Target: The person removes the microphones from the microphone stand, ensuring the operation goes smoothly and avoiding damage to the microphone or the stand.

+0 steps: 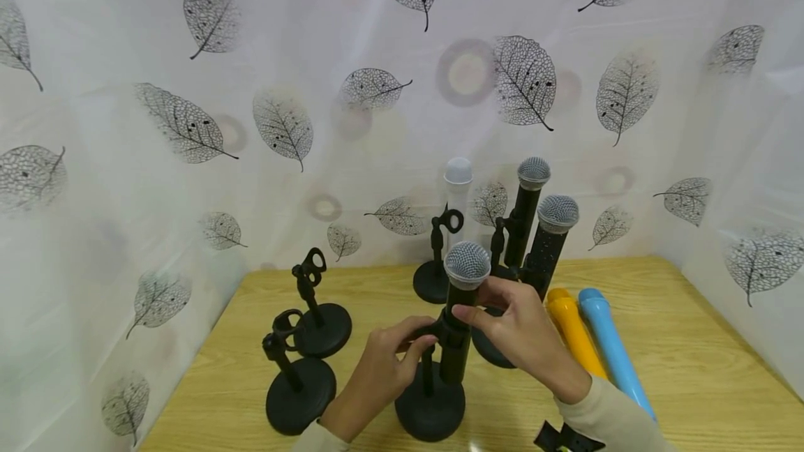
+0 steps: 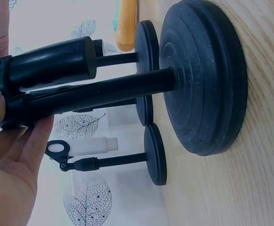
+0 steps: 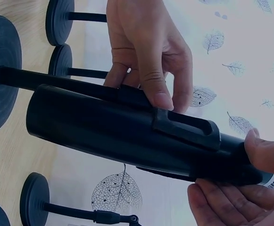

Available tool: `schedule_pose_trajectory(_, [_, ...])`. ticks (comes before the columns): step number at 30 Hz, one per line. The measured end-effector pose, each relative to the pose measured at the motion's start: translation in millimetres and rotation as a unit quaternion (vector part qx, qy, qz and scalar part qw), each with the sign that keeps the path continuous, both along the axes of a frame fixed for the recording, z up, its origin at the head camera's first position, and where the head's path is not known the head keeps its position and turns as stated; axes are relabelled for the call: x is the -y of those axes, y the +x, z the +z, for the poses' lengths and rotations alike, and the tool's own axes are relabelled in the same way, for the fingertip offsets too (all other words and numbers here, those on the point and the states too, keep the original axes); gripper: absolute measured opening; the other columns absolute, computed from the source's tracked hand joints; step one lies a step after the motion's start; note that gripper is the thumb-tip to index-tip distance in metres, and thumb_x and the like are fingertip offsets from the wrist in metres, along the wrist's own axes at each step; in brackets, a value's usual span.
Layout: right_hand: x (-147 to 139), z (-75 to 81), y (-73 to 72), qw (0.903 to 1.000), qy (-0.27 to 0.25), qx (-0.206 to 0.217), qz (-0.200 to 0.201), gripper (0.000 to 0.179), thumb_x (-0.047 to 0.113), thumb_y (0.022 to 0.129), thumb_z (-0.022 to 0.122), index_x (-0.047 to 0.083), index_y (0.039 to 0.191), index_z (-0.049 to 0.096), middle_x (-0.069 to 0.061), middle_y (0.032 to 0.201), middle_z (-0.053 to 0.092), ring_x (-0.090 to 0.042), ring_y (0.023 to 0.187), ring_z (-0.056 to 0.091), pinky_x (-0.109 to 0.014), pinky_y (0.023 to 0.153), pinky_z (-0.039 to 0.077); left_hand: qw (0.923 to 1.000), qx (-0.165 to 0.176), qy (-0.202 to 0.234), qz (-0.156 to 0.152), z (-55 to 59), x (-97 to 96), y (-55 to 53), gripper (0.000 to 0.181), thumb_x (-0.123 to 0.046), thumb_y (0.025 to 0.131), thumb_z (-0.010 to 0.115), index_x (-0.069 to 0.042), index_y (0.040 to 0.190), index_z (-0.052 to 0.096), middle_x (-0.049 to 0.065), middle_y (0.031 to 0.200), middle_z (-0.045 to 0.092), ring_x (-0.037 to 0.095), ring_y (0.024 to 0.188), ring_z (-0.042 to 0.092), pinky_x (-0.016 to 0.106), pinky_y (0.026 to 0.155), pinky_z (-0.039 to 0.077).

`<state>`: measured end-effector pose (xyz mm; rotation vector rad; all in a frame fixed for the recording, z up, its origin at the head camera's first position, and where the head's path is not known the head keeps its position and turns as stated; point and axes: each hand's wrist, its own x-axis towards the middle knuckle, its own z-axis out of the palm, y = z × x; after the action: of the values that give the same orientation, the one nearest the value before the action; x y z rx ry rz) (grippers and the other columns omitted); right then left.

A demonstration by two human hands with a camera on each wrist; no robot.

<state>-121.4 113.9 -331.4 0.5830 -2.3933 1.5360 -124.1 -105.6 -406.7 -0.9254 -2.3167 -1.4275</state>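
Note:
A black microphone [image 1: 455, 361] with a silver mesh head sits upright, slightly tilted, in the clip of a black round-based stand [image 1: 430, 413]. My left hand [image 1: 391, 360] pinches the clip [image 3: 188, 129] at the top of the stand between thumb and fingers. Just below the mesh head, my right hand [image 1: 518, 326] holds the microphone, its thumb on one side and fingers on the other. In the left wrist view the microphone's lower end [image 2: 56, 63] projects past the clip, alongside the stand's pole. The round base [image 2: 203, 80] stands on the wooden table.
Two black stands with bare clips [image 1: 322, 330] [image 1: 301, 396] are at left. Behind stand two black microphones [image 1: 524, 215] [image 1: 549, 246] in stands, and a white microphone [image 1: 458, 176] behind another stand [image 1: 432, 281]. Orange [image 1: 574, 330] and blue [image 1: 615, 351] microphones lie at right.

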Motion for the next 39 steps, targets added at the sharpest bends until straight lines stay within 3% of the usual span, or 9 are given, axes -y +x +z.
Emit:
schedule_pose_trajectory(20, [-0.6, 2.4, 2.9, 0.9999, 0.014, -0.001, -0.009, 0.015, 0.022, 0.087, 0.083, 0.014, 0.097, 0.075, 0.010, 0.084, 0.072, -0.006, 0.087, 0.071, -0.042, 0.086, 0.059, 0.9999, 0.010, -0.001, 0.006, 0.7, -2.2, 2.5, 0.019, -0.017, 0.101, 0.064, -0.012, 0.119, 0.069, 0.001, 0.114, 0.074, 0.014, 0.098, 0.072, 0.021, 0.077, 0.059])
schedule_pose_trajectory(25, [0.3, 1.7, 3.3, 0.9999, 0.012, 0.006, -0.004, 0.016, 0.024, 0.088, 0.082, 0.015, 0.098, 0.074, 0.010, 0.084, 0.071, -0.006, 0.086, 0.071, -0.036, 0.084, 0.059, 0.9995, 0.030, -0.001, 0.007, 6.5, -0.3, 4.4, 0.019, -0.017, 0.101, 0.063, -0.013, 0.118, 0.069, -0.001, 0.114, 0.072, 0.014, 0.100, 0.072, 0.022, 0.081, 0.058])
schedule_pose_trajectory(29, [-0.2, 0.7, 2.7, 1.0000, 0.008, 0.001, -0.003, 0.014, 0.023, 0.088, 0.082, 0.014, 0.096, 0.073, 0.009, 0.082, 0.070, -0.006, 0.085, 0.071, -0.032, 0.082, 0.059, 0.9984, 0.052, 0.024, 0.001, 10.0, -0.6, 4.1, 0.017, -0.019, 0.101, 0.064, -0.013, 0.116, 0.070, -0.002, 0.112, 0.071, 0.014, 0.100, 0.071, 0.026, 0.085, 0.058])
schedule_pose_trajectory(35, [-1.6, -2.0, 1.9, 1.0000, 0.004, -0.005, 0.002, 0.014, 0.021, 0.088, 0.082, 0.014, 0.094, 0.073, 0.009, 0.080, 0.069, -0.008, 0.082, 0.071, -0.033, 0.080, 0.059, 0.9927, 0.077, 0.093, 0.004, 4.9, -5.9, 4.2, 0.015, -0.020, 0.100, 0.067, -0.013, 0.113, 0.072, -0.001, 0.109, 0.073, 0.017, 0.099, 0.072, 0.033, 0.087, 0.059])
schedule_pose_trajectory(39, [-2.5, -2.9, 1.0, 0.9999, -0.001, -0.012, 0.004, 0.013, 0.019, 0.088, 0.082, 0.013, 0.094, 0.073, 0.008, 0.079, 0.069, -0.009, 0.080, 0.071, -0.032, 0.079, 0.059, 0.9899, 0.060, 0.129, -0.002, -2.7, -8.3, 3.0, 0.017, -0.016, 0.099, 0.068, -0.010, 0.114, 0.073, 0.003, 0.110, 0.074, 0.020, 0.098, 0.073, 0.036, 0.085, 0.060])
